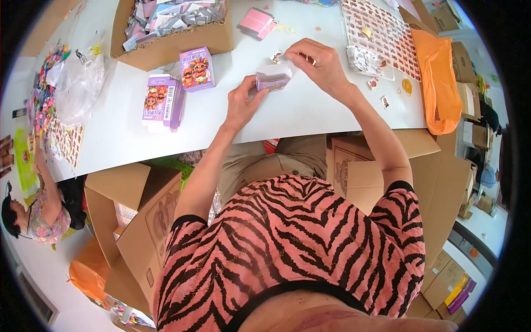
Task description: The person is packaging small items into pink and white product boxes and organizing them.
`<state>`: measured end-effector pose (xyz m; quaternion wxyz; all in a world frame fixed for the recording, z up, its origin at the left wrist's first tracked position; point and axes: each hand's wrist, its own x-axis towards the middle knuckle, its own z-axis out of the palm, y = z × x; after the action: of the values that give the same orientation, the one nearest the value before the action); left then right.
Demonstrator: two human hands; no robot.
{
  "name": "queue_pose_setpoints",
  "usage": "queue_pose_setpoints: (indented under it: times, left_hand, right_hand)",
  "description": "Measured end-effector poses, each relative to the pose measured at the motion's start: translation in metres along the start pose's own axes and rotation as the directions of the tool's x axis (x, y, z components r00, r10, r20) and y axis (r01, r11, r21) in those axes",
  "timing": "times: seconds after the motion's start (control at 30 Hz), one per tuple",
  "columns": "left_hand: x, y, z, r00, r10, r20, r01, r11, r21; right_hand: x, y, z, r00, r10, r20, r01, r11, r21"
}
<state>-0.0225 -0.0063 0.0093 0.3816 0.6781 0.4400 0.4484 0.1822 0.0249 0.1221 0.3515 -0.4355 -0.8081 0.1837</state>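
My left hand (pixel 241 105) grips a small purple box (pixel 273 83) by its near left side. The box's end stands open, showing a pale inside. Just above that opening, my right hand (pixel 323 69) is closed in a pinch, thumb against forefinger. Beside its fingertips is a small white printed piece (pixel 275 56); whether the fingers hold it or something else I cannot make out. To the left of my left hand, a purple box with cartoon figures (pixel 196 69) stands near a second purple box (pixel 162 101), which has pale flaps sticking out at its lower end.
A cardboard carton (pixel 171 47) full of folded card pieces sits at the back left. Sticker sheets (pixel 387 41) and an orange bag (pixel 438 83) lie on the right. Open cartons (pixel 133 221) flank my lap. Another person (pixel 41 213) works at far left.
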Motion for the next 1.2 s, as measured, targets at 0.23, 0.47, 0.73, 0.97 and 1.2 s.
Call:
queue_pose_setpoints:
  times: [0.23,0.47,0.73,0.97,1.2]
  left_hand:
    - [0.001,0.002,-0.002,1.0,0.006,-0.003,-0.006,1.0,0.008]
    - [0.001,0.0,-0.001,1.0,0.025,-0.006,-0.025,1.0,0.006]
    - [0.002,0.002,-0.001,1.0,0.002,-0.001,-0.002,1.0,0.0]
    - [0.002,0.004,-0.001,1.0,-0.006,-0.005,0.006,1.0,0.0]
    - [0.0,0.005,-0.002,1.0,-0.026,0.009,0.025,0.999,0.045]
  right_hand:
    - [0.002,-0.003,-0.015,0.991,0.128,0.049,-0.133,0.984,0.119]
    - [0.001,-0.007,-0.002,0.984,-0.137,0.113,0.142,0.989,-0.042]
    - [-0.002,-0.003,0.01,0.978,-0.174,0.119,0.181,0.982,-0.05]
    - [0.0,0.004,0.011,0.993,-0.116,0.038,0.115,0.993,0.022]
    - [0.041,0.047,0.001,0.993,0.116,-0.019,-0.116,0.993,0.018]
